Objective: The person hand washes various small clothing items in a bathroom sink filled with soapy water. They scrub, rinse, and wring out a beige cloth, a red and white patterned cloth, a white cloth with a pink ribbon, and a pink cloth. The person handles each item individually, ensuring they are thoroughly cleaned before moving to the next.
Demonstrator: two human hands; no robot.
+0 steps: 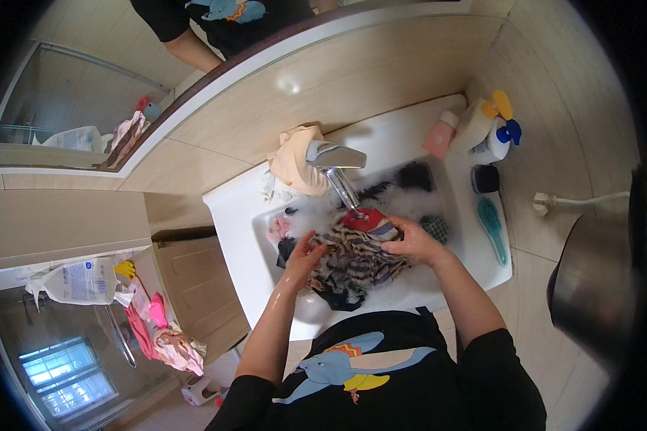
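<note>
A wet striped garment [356, 250] with a red collar lies bunched in the white sink [226, 231], under the chrome faucet [342, 178]. My right hand [414, 241] grips its striped fabric beside the collar, thumb and fingers closed on it. At the garment's left side is my left hand [303, 258], fingers bent and partly apart; whether they hold cloth cannot be told. Dark cloth [341, 299] sits at the near side of the bunch. Suds [399, 199] and other dark clothes surround it, with a checked dark cloth [434, 228] to the right.
A beige cloth [296, 161] is bunched beside the faucet. Along the sink's right rim stand a pink tube [441, 134], pump bottles [474, 125], a dark block-like item [485, 179] and a teal brush [492, 229]. A mirror [75, 108] borders the wall above.
</note>
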